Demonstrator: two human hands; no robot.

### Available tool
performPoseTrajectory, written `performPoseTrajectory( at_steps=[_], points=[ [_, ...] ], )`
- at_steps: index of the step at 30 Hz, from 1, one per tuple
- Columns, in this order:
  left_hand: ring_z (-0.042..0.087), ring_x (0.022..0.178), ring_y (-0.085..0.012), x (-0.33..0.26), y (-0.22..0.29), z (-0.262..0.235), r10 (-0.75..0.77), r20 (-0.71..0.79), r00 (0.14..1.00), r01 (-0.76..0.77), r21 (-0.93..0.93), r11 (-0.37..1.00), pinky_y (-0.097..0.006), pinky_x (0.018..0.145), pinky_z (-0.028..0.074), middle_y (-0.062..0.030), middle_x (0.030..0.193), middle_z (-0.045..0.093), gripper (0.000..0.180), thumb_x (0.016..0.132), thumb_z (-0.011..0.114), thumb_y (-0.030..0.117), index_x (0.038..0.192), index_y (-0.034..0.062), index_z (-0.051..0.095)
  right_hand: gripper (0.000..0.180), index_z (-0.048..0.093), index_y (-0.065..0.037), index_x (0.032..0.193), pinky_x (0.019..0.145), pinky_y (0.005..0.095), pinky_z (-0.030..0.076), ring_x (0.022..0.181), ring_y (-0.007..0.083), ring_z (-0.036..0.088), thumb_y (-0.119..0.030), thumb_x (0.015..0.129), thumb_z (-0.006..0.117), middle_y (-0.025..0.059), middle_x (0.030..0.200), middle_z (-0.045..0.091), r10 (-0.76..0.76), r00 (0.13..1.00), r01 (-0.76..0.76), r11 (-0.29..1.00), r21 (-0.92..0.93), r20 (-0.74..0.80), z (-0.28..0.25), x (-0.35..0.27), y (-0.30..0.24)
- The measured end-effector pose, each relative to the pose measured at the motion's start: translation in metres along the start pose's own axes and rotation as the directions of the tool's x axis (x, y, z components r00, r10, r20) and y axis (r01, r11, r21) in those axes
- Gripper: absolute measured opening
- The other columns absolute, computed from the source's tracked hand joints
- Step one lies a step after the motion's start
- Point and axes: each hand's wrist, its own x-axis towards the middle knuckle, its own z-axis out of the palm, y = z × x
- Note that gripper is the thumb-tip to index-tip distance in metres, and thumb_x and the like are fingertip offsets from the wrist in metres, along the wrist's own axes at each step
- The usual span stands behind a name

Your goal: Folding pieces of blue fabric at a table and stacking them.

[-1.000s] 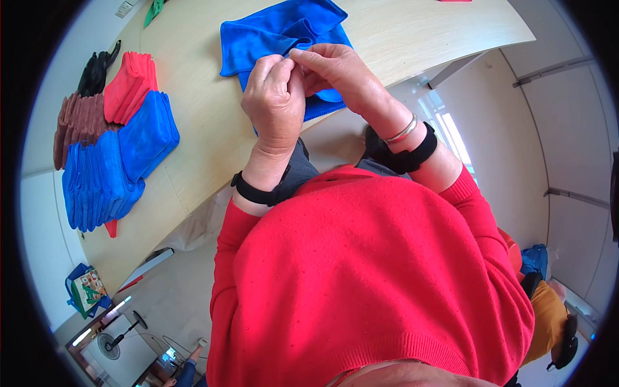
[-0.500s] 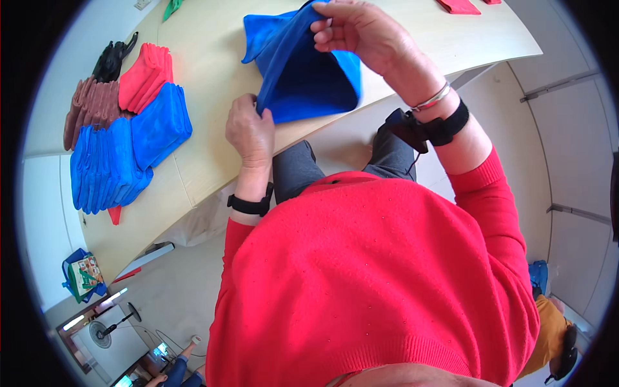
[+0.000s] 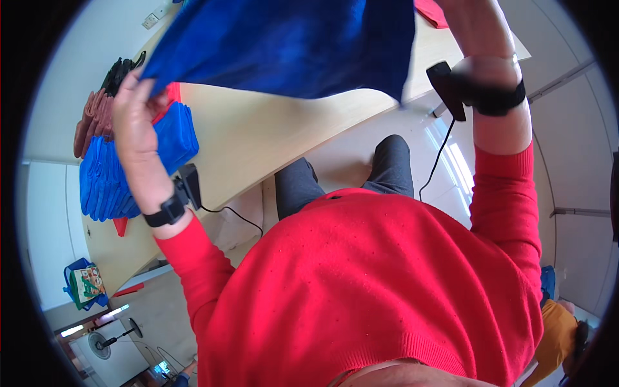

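A blue cloth (image 3: 290, 48) is spread out in the air above the table, reaching past the top edge of the head view. My left hand (image 3: 137, 116) is closed on its lower left corner, raised in front of the folded stacks. At the upper right, my right hand (image 3: 474, 22) is raised beside the cloth's far side; its fingers lie beyond the picture, so its grip is hidden. The cloth's lower edge hangs loose between my hands.
On the pale table (image 3: 238, 129), folded blue cloths (image 3: 106, 180) stand at the left with brown cloths (image 3: 93, 122) and a black bundle (image 3: 119, 74). A red cloth (image 3: 433, 13) lies at the far right. A cable (image 3: 445, 155) hangs from my right wrist device.
The blue cloth has gone from a half-folded bundle on the table to spread out and lifted. My left hand moved left and up, my right hand right and up.
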Motion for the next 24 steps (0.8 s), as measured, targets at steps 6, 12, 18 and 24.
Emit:
performPoseTrajectory(
  at_steps=[6,12,18,24],
  points=[
    [0.057,0.061,-0.0104,0.068,0.014,-0.015,-0.017,0.042,0.999,0.022,-0.116,0.993,-0.021,0.055,0.047,-0.0042,0.081,0.062,0.021,0.084,0.061,0.013,0.103,0.0044,0.059,0.012,0.059,-0.004,0.082,0.065,0.0316,0.055,0.063,0.0173,0.062,-0.012,0.09,0.053,0.0074,0.074,0.064,-0.423,0.903,0.352,0.62,-0.701,0.079,-0.022,0.038,-0.015],
    [0.061,0.067,-0.0119,0.135,0.006,-0.017,-0.075,-0.05,0.996,0.08,0.111,0.991,-0.02,0.061,0.049,-0.0042,0.081,0.062,0.022,0.084,0.062,0.012,0.104,0.002,0.058,0.016,0.059,-0.005,0.08,0.065,0.0322,0.054,0.064,0.0186,0.062,-0.016,0.09,0.053,0.0075,0.073,0.063,-0.459,0.879,0.153,0.527,-0.836,-0.129,-0.015,0.052,-0.007],
    [0.062,0.069,-0.0117,0.131,0.029,-0.018,0.152,-0.156,0.976,-0.124,0.176,0.977,-0.02,0.061,0.049,-0.0048,0.082,0.062,0.02,0.084,0.06,0.009,0.103,0.0012,0.059,0.017,0.059,-0.006,0.078,0.065,0.0319,0.054,0.064,0.0183,0.062,-0.017,0.09,0.054,0.0065,0.072,0.063,-0.357,0.928,0.178,0.679,-0.712,-0.109,-0.021,0.067,-0.018],
    [0.059,0.067,-0.0086,0.066,-0.067,-0.015,0.112,-0.078,0.991,-0.095,0.193,0.977,-0.019,0.059,0.046,-0.0035,0.08,0.06,0.015,0.082,0.055,0.001,0.097,0.0007,0.059,0.016,0.059,-0.004,0.082,0.066,0.0279,0.053,0.064,0.0144,0.062,-0.019,0.089,0.058,0.0054,0.074,0.064,-0.345,0.927,0.078,0.564,-0.822,-0.149,-0.121,0.06,0.03]
  ],
)
